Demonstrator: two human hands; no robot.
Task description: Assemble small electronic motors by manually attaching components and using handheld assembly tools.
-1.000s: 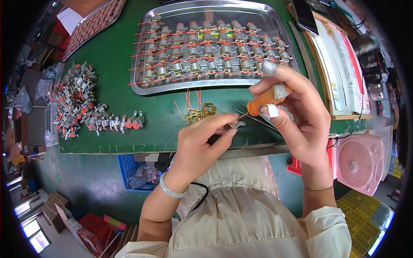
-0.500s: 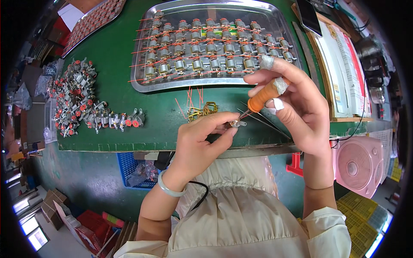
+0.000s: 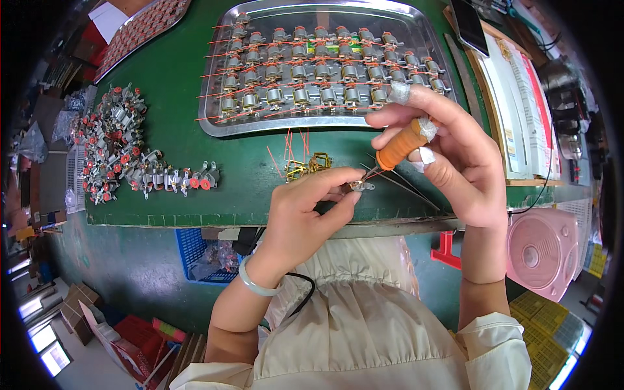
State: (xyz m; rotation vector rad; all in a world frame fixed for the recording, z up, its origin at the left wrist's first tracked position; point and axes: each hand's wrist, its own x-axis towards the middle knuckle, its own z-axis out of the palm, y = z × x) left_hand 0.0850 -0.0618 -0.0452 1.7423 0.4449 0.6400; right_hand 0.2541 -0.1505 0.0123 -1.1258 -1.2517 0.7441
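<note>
My left hand (image 3: 315, 211) pinches a small metal motor part (image 3: 359, 186) with a flat lug, just above the front edge of the green table (image 3: 253, 195). In my right hand (image 3: 465, 162) is an orange-handled screwdriver (image 3: 400, 149), its thin shaft slanting down to the part at my left fingertips. Whether its tip touches the part is too small to tell. Pale wrapping covers my right thumb and index fingertip. Beyond my left hand lie brass-coloured frames (image 3: 305, 165) with thin red wires. Tweezers (image 3: 413, 187) rest on the table below the screwdriver.
Rows of small motors with red wires fill a metal tray (image 3: 273, 128) at the back. A heap of loose motors (image 3: 114, 140) lies at left, another tray (image 3: 140, 36) behind it. Papers on a board (image 3: 520, 123) and a phone (image 3: 469, 26) sit right. A pink fan (image 3: 543, 250) stands below.
My right hand and the screwdriver have shifted slightly to the right. My left hand keeps its pinch on the part, nearly still. The whole view has moved very slightly.
</note>
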